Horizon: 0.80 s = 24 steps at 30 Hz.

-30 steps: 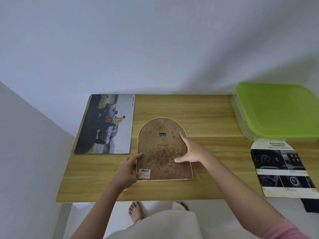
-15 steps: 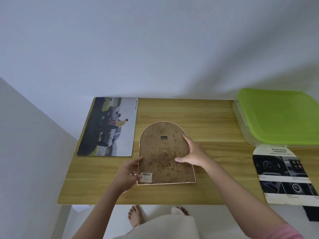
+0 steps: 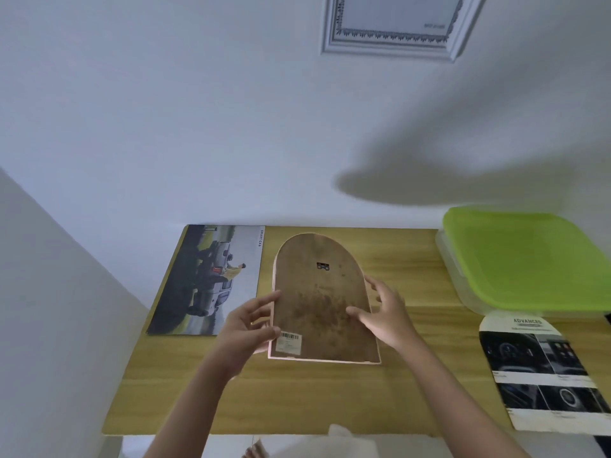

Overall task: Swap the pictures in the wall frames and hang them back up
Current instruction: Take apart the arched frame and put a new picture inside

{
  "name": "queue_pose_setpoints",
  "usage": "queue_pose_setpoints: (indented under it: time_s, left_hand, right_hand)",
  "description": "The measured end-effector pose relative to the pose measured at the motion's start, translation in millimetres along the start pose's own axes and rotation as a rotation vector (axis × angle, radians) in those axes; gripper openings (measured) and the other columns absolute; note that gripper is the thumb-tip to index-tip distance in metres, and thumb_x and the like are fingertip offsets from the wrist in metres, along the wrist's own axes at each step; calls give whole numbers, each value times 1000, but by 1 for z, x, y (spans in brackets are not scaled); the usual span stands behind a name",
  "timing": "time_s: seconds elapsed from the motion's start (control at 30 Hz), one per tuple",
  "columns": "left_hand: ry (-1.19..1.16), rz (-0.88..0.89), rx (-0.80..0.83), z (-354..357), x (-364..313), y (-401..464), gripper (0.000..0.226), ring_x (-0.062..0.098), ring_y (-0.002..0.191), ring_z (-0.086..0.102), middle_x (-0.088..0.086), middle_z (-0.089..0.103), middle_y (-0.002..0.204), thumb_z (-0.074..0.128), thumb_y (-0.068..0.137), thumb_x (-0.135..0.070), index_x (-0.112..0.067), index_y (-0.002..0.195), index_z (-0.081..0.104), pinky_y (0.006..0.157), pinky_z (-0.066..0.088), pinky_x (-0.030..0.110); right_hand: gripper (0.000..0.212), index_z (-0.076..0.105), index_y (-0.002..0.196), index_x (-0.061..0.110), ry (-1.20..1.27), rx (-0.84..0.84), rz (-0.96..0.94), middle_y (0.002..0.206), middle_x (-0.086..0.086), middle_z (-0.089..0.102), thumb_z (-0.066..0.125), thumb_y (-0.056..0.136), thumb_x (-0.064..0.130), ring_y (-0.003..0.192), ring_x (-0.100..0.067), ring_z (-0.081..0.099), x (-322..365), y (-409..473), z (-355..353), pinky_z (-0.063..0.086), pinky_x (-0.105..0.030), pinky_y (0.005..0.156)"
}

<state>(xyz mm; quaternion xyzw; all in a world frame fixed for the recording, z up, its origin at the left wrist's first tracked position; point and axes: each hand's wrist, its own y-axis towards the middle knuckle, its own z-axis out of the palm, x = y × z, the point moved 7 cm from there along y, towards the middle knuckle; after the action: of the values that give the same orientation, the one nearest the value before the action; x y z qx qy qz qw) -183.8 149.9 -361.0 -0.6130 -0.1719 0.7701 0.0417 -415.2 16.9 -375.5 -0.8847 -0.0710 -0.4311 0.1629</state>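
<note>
An arched picture frame (image 3: 322, 299) shows its stained brown back, a small metal hanger near the top and a barcode sticker at the lower left. It is lifted off the wooden table (image 3: 413, 276), its top tilted away. My left hand (image 3: 246, 325) grips its left edge and my right hand (image 3: 385, 312) grips its right edge, thumb on the backing. A car picture (image 3: 208, 279) lies flat at the table's left. An arch-cut car brochure picture (image 3: 542, 371) lies at the right. A white ornate frame (image 3: 393, 24) hangs on the wall above.
A clear storage box with a green lid (image 3: 525, 259) stands at the table's back right. A white wall runs behind the table and a side wall closes in at the left. My lap and a bare foot show below the table's front edge.
Both hands have raised the arched frame off the table, its top tilted away. The view has tipped upward, bringing the white wall frame into sight.
</note>
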Motion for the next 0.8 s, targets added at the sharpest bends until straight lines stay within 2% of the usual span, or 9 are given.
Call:
queue_pose_setpoints:
  time_s: [0.1, 0.2, 0.27, 0.37, 0.5, 0.6, 0.67, 0.73, 0.8]
  left_hand:
    - [42, 106, -2, 16, -28, -1, 56, 19, 87, 66, 3, 70, 94, 65, 71, 7, -24, 118, 61, 71, 58, 39]
    - [130, 208, -41, 32, -49, -6, 51, 23, 99, 65, -1, 69, 104, 63, 72, -2, -28, 116, 63, 79, 57, 45]
    - [181, 261, -31, 46, -58, -11, 49, 23, 102, 65, -1, 68, 110, 62, 73, -2, -29, 114, 64, 78, 57, 48]
    - [239, 293, -65, 62, -67, -17, 49, 14, 103, 65, -9, 67, 111, 65, 71, -2, -36, 107, 65, 70, 59, 47]
    - [260, 344, -117, 68, -73, -21, 51, 6, 103, 63, -10, 64, 112, 73, 72, 1, -39, 104, 65, 79, 58, 38]
    - [301, 378, -136, 64, -75, -20, 52, 6, 103, 63, -10, 65, 108, 79, 68, -5, -40, 103, 65, 83, 57, 31]
    - [330, 407, -134, 63, -76, -18, 51, 7, 105, 62, -12, 65, 107, 80, 67, -9, -42, 102, 65, 83, 57, 31]
    - [330, 417, -142, 60, -76, -15, 51, 8, 105, 62, -14, 64, 105, 80, 66, -9, -45, 100, 66, 84, 57, 32]
    - [334, 420, -138, 59, -76, -11, 51, 6, 105, 61, -14, 65, 105, 80, 67, -8, -45, 99, 66, 87, 56, 33]
  right_hand:
    - [72, 30, 143, 39, 92, 37, -127, 138, 4, 43, 68, 81, 45, 128, -14, 41, 39, -3, 2, 45, -42, 101]
    - [72, 19, 139, 55, 262, 100, -228, 134, 7, 47, 63, 83, 50, 122, -7, 49, 84, -13, 3, 51, -32, 92]
    - [73, 13, 137, 61, 345, 148, -290, 131, 16, 48, 61, 83, 52, 121, -4, 51, 111, -20, 3, 51, -34, 95]
    - [74, 10, 139, 58, 369, 160, -359, 122, 33, 42, 61, 86, 46, 115, 2, 53, 138, -28, -2, 53, -32, 90]
    - [69, 20, 135, 58, 412, 84, -370, 127, 1, 57, 64, 88, 34, 106, -12, 64, 144, -25, -10, 57, -37, 84]
    - [66, 31, 131, 54, 465, 15, -343, 117, -1, 64, 65, 87, 19, 91, -18, 70, 141, -21, -14, 59, -42, 76]
    - [67, 36, 129, 49, 524, -31, -319, 112, -1, 65, 66, 84, 11, 91, -19, 70, 139, -19, -14, 59, -46, 72]
    - [65, 37, 128, 46, 535, -92, -309, 109, -2, 64, 67, 82, 11, 93, -23, 68, 138, -17, -14, 60, -46, 69]
    - [62, 38, 128, 43, 530, -149, -301, 105, -3, 63, 65, 82, 11, 85, -25, 69, 138, -16, -13, 60, -43, 67]
